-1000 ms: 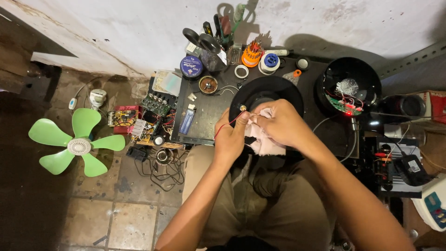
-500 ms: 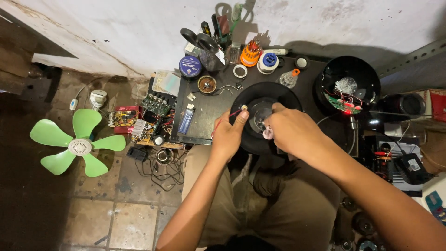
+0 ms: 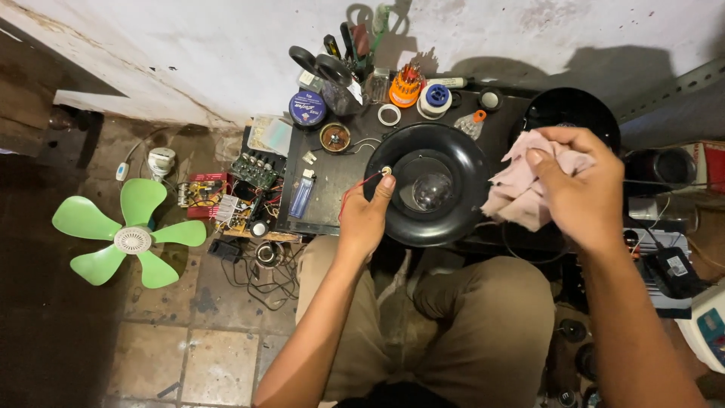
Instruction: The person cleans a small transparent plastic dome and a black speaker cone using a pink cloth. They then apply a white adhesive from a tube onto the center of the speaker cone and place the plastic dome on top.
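Center frame, on small dark worktable (image 3: 332, 181), left hand (image 3: 366, 219) pinches near rim of round black dish-shaped housing (image 3: 461, 200) w/ clear dome in middle, thumb by small white fitting (image 3: 386, 171) where red wire (image 3: 353, 193) meets it, prob to steady the piece; right hand (image 3: 581, 189) clenched round crumpled pink cloth (image 3: 521, 185), held just off housing's right edge, lifted clear so dome stays exposed. Upper centre by wall: tool holder w/ scissors (image 3: 332, 72), tape rolls (image 3: 389, 115); left of frame on floor: green fan blade (image 3: 128, 238) & circuit boards (image 3: 242, 193), well apart from hands
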